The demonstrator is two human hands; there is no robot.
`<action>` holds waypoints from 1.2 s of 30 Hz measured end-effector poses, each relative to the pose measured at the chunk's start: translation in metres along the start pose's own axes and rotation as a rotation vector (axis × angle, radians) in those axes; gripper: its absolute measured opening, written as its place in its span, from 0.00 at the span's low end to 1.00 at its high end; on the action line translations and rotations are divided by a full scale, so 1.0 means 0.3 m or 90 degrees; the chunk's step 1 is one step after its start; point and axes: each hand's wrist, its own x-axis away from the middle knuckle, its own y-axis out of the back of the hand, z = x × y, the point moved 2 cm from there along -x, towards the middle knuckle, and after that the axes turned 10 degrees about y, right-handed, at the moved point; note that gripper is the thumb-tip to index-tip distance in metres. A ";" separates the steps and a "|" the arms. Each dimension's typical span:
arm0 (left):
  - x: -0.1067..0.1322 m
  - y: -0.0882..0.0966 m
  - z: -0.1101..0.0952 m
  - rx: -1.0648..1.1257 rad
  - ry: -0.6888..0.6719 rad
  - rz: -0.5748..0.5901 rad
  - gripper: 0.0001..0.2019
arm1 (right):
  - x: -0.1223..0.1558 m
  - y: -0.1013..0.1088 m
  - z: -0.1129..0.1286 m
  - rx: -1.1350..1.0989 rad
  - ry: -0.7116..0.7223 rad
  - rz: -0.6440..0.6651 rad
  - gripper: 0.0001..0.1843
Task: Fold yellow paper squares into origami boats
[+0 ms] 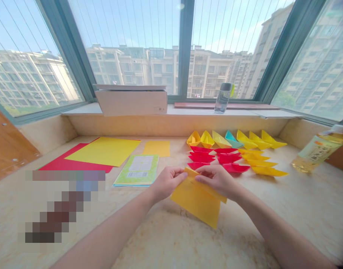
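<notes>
A sheet of golden-yellow paper (201,200), partly folded along its upper right side, hangs tilted between my hands. My left hand (171,181) pinches its upper left corner between thumb and fingers. On the folded strip, close beside it, my right hand (215,179) grips with the thumb on top. Just beyond my hands lie folded red paper boats (201,157). Behind these stands a row of yellow paper boats (248,140) with one turquoise boat (233,139) among them. More orange-yellow boats (265,164) are lined up to the right.
Large yellow paper (104,151) overlaps red paper (73,160) at the left. Near them are a small orange-yellow sheet (157,148) and a green booklet (138,170). A drink bottle (317,149) stands at the right. The sill holds a white box (132,101) and a water bottle (223,99). A patch is pixelated.
</notes>
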 end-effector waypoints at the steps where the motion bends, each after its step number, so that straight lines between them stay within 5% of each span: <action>1: 0.000 -0.001 -0.001 0.005 0.001 0.002 0.17 | 0.000 0.002 -0.001 0.007 -0.006 0.004 0.14; 11: 0.021 -0.022 -0.013 -0.002 0.014 0.035 0.14 | 0.004 -0.021 0.004 0.006 -0.019 -0.006 0.12; 17: 0.011 -0.001 -0.027 0.001 -0.016 -0.022 0.14 | 0.002 0.029 0.012 0.022 -0.034 0.031 0.14; 22: 0.008 0.012 -0.048 0.036 -0.049 -0.048 0.17 | -0.009 0.072 0.009 -0.028 -0.116 -0.042 0.16; 36: 0.006 0.034 -0.055 0.145 -0.084 -0.091 0.18 | -0.014 0.091 -0.033 -0.107 -0.089 -0.127 0.23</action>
